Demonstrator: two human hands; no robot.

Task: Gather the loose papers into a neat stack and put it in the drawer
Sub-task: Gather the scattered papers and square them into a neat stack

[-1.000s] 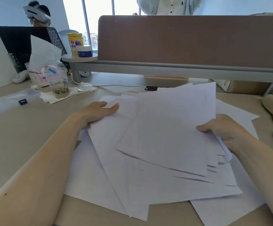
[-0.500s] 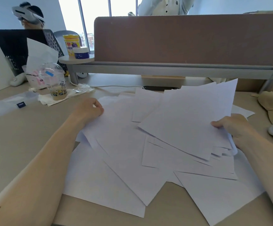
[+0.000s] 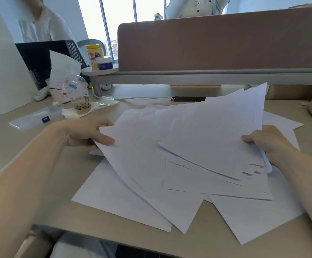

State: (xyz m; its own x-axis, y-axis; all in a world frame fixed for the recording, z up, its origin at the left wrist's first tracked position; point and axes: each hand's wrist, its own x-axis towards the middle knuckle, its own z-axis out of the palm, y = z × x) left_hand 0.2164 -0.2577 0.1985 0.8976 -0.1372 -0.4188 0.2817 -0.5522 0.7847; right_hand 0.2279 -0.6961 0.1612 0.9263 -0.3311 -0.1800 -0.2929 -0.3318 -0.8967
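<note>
Gathering is being done: a fanned bundle [image 3: 212,138] is being pinched by the right hand [image 3: 266,142], a loose sheet [image 3: 132,153] by the left hand [image 3: 88,135], near the desk [image 3: 21,164] front edge; squaring is judged next.

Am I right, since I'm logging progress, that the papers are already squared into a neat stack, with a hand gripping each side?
Not quite. The head view shows the papers still fanned out and overlapping at odd angles on the desk, not squared. The rest holds: the left hand grips the left side, the right hand the right.
</note>
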